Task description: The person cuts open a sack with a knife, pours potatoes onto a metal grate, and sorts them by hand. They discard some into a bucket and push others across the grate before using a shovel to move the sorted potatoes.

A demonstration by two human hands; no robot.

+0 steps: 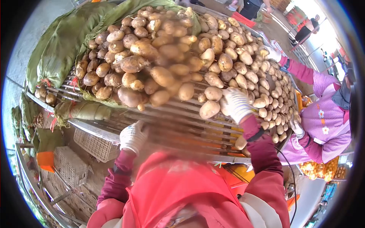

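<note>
Potatoes (161,76) lie heaped on a slatted sorting table (178,131). My right hand (237,104), in a striped white glove, lies against potatoes at the heap's near edge, its fingers stretched over them. One pale potato (210,109) sits just left of those fingers. At the table's front edge is my left hand (133,136), also gloved, with its fingers loosely apart and partly smeared; nothing shows in it. A hazy, see-through patch blurs the potatoes in the middle and the slats below.
Green mesh sacks (66,43) lie at the far left, and a rolled sack (85,111) rests on the left slats. Plastic crates (70,165) stand below. On the right, a co-worker in purple (323,114) has both gloved hands among the potatoes. A black cable (293,182) hangs by my right arm.
</note>
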